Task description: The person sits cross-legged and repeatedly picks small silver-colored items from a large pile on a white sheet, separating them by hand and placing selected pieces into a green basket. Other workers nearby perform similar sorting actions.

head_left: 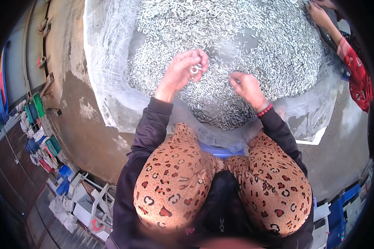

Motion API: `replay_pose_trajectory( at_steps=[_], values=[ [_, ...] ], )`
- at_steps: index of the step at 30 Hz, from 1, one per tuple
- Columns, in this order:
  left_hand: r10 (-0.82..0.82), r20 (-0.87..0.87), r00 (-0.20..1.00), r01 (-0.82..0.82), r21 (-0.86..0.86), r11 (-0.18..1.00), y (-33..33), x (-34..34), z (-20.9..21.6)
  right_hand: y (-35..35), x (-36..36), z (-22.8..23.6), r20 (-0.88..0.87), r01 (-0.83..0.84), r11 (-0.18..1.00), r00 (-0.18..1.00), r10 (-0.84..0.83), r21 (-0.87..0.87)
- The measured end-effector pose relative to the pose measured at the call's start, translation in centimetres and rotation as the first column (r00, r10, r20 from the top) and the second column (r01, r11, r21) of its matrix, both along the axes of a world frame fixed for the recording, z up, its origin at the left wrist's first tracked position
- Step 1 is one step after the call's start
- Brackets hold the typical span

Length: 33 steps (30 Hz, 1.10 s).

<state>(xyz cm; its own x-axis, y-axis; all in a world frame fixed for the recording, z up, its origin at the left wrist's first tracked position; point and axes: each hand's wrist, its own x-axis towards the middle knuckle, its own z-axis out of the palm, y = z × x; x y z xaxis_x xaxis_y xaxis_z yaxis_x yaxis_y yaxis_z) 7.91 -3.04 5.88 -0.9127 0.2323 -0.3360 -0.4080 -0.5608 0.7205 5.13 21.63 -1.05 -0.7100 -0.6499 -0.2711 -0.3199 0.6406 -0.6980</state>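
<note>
A wide spread of small, short, silvery-white and grey pieces (pixel 274 50) lies in front of me on thin white netting (pixel 120 54); I cannot tell what the pieces are. Above its near left part is my left hand (pixel 183 70), fingers curled around a white, curved, ring-like piece (pixel 195 70). My right hand (pixel 248 88), with a red bead bracelet (pixel 265 110) at the wrist, is to the right, low over the heap. Its thumb and forefinger are pinched together at a small pale bit too fine to name. More white curled pieces (pixel 191 12) lie among the heap at the far side.
At the far right, another person's hand (pixel 320 16) reaches over the heap's edge, below it a red sleeve (pixel 357 70). A blue object (pixel 220 152) shows between my knees. Crates, cloths and a white plastic chair (pixel 99 203) stand at the lower left.
</note>
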Motion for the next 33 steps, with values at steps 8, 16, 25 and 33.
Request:
replay_pose_trajectory(
  at_steps=[8,16,25,33],
  values=[
    [-0.535,-0.150,0.832,-0.072,-0.984,0.164,4.7,0.2,-7.8,2.9,-1.6,5.2,0.877,0.594,0.770,0.471,-0.098,-0.233],
    [-0.622,0.034,0.782,0.099,-0.993,0.070,4.8,0.4,-6.6,4.5,-2.0,6.4,0.935,0.872,0.345,0.292,0.203,-0.347],
    [-0.174,0.182,0.968,0.202,-0.148,0.968,5.3,0.0,-4.6,1.9,-3.8,9.2,0.971,0.906,0.355,0.239,0.022,-0.231],
    [-0.037,0.581,0.813,-0.337,0.520,0.785,8.8,1.3,-3.5,-3.4,-1.6,14.1,-0.146,-0.199,0.933,0.976,0.161,-0.300]
  ],
)
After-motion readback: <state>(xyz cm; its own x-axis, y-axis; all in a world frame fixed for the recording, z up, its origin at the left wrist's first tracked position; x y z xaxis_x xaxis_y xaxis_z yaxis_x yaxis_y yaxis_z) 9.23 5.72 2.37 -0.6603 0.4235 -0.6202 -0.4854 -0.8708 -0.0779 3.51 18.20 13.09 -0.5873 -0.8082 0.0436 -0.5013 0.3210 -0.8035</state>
